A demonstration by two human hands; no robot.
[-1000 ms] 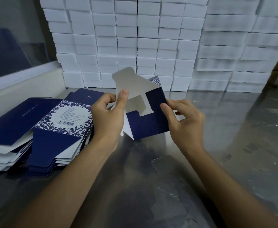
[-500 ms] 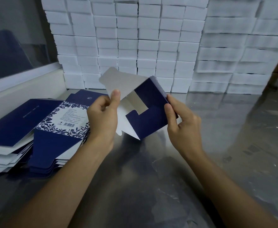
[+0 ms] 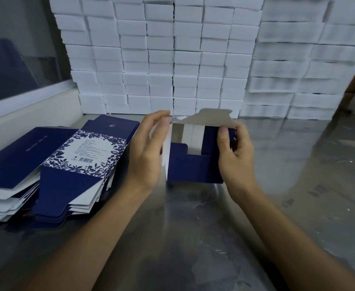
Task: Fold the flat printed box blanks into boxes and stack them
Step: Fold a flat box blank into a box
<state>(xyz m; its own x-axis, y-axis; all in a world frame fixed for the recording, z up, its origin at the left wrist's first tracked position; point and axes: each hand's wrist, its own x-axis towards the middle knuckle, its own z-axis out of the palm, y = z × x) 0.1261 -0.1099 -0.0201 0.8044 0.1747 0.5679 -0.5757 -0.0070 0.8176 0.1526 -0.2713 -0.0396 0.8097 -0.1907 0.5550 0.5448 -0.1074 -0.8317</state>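
No wording can be read anywhere. The top flat box blank (image 3: 84, 152), lying on a pile on the desk (image 3: 193, 238), has a white panel framed by blue leaf print, carrying several lines of small print too blurred to make out and a barcode near its lower edge, digits illegible. The navy blank behind it (image 3: 111, 126) bears a small pale round emblem, unreadable. The navy blank at far left (image 3: 19, 156) carries one thin line of pale lettering, also unreadable
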